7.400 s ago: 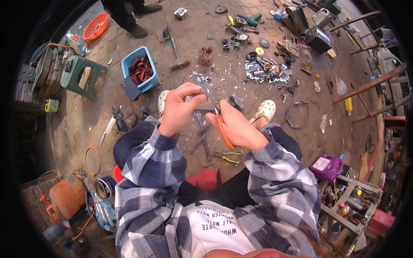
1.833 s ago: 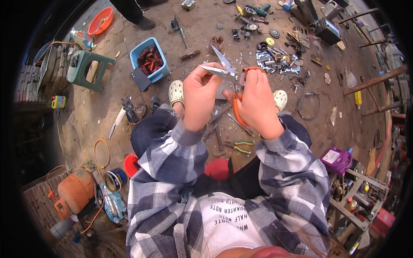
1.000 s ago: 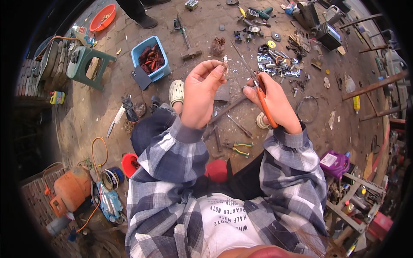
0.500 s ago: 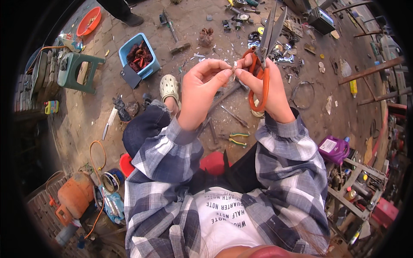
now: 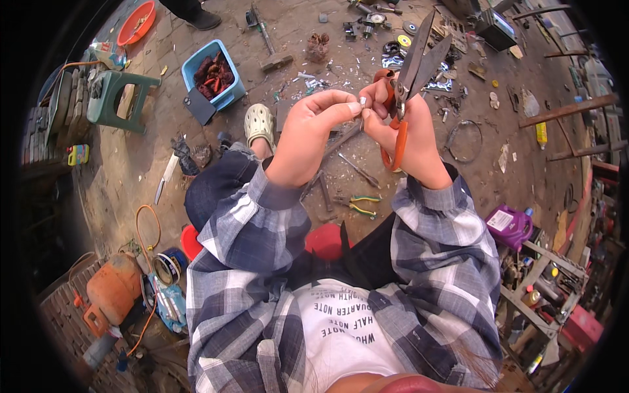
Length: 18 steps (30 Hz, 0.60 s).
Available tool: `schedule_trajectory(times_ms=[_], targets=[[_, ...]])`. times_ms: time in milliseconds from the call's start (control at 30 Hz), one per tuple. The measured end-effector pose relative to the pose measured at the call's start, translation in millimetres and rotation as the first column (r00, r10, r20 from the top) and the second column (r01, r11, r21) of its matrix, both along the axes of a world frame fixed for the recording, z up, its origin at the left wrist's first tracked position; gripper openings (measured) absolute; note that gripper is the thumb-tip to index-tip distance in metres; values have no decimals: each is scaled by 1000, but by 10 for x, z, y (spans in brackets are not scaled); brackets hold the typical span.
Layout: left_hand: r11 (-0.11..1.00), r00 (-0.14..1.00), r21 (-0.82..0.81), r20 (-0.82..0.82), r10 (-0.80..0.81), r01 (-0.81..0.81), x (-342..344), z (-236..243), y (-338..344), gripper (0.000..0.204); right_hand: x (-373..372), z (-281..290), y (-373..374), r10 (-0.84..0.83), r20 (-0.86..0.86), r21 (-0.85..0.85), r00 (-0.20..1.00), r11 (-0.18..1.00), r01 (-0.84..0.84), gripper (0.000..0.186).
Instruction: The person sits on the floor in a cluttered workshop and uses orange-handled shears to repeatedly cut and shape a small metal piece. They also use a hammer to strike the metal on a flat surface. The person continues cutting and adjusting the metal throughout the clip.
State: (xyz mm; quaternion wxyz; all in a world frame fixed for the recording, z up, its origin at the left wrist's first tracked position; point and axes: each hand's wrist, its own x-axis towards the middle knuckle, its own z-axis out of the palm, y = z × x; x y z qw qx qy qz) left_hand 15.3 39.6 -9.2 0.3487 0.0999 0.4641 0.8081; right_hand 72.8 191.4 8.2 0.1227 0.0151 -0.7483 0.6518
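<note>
My left hand [image 5: 304, 139] is closed, thumb and forefinger pinching at a small whitish piece [image 5: 363, 102] whose kind is too small to make out. Facing it, my right hand [image 5: 419, 141] brings its thumb and fingertips to the same piece. Large scissors [image 5: 411, 69] with orange handles hang in my right hand, a handle loop around the hand. Their dark blades point up and away, slightly apart. On the ground below the hands lie a screwdriver [image 5: 359, 171] and yellow-green handled pliers [image 5: 362, 205].
Reddish-brown chunks fill a blue bin [image 5: 240, 92] at the left; a green stool [image 5: 105, 121] stands beyond. A hammer [image 5: 278, 62] and scattered metal parts [image 5: 370, 19] lie ahead. A knife [image 5: 159, 191] rests at left, a purple jug [image 5: 508, 226] at right. Another person's shoe [image 5: 204, 21] shows far off.
The scissors' blades have tilted a little to the right, and their handle has turned in my right hand. My fingertips have shifted, showing more of the whitish piece.
</note>
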Motion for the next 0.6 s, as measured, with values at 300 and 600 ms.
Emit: schedule_trajectory(times_ms=[300,600], targets=[[976,962,193,232,-143,98,-17,-44,-50,17,8,41,40,56,43,-154,997,987,-49,17],[973,952,222,279,-124,61,-24,-63,-61,15,1,30,47,18,139,-226,990,974,14,16]])
